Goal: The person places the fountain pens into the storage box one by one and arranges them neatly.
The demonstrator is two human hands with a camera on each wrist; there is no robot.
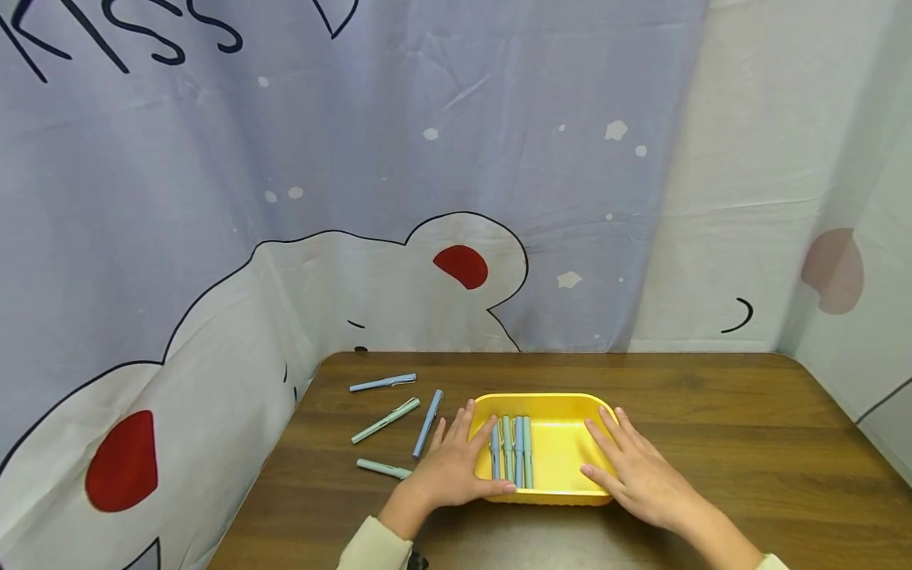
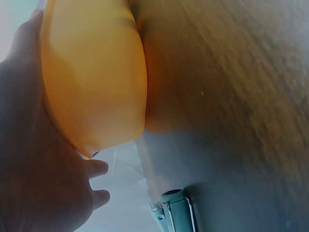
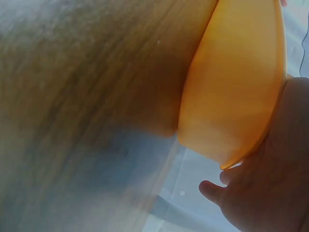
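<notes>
A yellow plastic tray (image 1: 566,455) sits on the wooden table with several capped pens (image 1: 518,453), blue and green, lined up side by side in its left part. Over the tray's left rim lies my left hand (image 1: 452,469), fingers spread, its thumb along the front rim. My right hand (image 1: 644,481) rests at the right rim, with its fingers extended over the edge. In the left wrist view the tray's outer wall (image 2: 96,77) is close beside the palm. The right wrist view shows the opposite end of the tray (image 3: 231,87) against the other hand.
Left of the tray lie a blue pen (image 1: 382,382) at the back, a green pen (image 1: 385,420), another blue pen (image 1: 427,423) and a green pen (image 1: 383,469) partly behind my left hand. A printed curtain (image 1: 570,182) hangs behind the table (image 1: 712,427).
</notes>
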